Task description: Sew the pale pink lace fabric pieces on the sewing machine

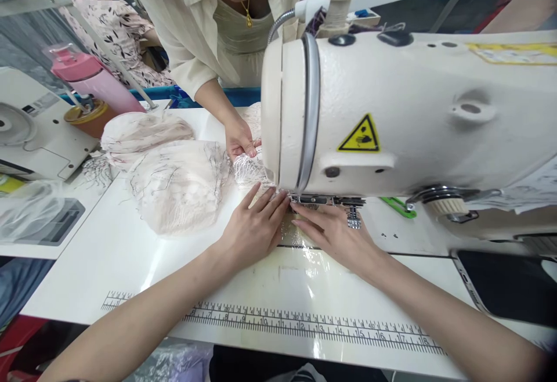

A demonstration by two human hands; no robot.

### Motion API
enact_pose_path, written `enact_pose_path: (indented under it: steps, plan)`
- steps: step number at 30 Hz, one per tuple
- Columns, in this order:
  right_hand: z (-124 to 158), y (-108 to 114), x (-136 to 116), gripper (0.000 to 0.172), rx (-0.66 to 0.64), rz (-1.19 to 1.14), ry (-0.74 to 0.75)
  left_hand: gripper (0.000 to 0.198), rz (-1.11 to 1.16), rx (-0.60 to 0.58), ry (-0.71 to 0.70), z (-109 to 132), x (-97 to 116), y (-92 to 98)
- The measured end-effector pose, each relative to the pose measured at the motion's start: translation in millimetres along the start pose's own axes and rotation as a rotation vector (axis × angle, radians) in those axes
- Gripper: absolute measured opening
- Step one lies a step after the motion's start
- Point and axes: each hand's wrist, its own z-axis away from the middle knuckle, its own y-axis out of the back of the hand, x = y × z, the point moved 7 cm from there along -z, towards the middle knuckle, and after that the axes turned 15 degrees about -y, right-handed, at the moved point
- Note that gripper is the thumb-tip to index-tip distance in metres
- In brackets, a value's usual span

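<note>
Left hand (pixel 255 228) and right hand (pixel 342 234) lie fingers spread below the sewing machine (pixel 404 103), near lace (pixel 249 170); brown tub (pixel 90 125), contents unclear, stands beside pink bottle (pixel 107 85).

Sewing-machine head (pixel 413 97) blocks the right side; co-worker's hand (pixel 240 137) and white lace (pixel 249 170) obstruct the far side. Passage open on the near side, over the tabletop (pixel 296 283) between the person's forearms (pixel 167 303).

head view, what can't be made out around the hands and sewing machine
In the head view:
Lace, far part: behind the sewing machine.
Co-worker, second hand: behind the machine.
Left hand, whether it pinches cloth: hidden by its own back.
Ruler marks, some: under the left forearm.
Phone, right end: cut by the picture edge.
</note>
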Motion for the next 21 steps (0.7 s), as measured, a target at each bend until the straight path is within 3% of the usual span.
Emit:
enact_pose_path:
  steps: [8,17,21]
  plan:
    - [3,1,-5,0.034,0.127,0.121,0.069,0.044,0.022,-0.026,0.036,0,-1,-3.2]
    - [1,4,3,0.021,0.216,0.018,0.099,0.044,-0.016,-0.039,0.063,4,-2,-3.5]
    - [1,14,-1,0.019,0.272,-0.032,0.15,0.039,-0.075,-0.014,0.02,-1,2,7.1]
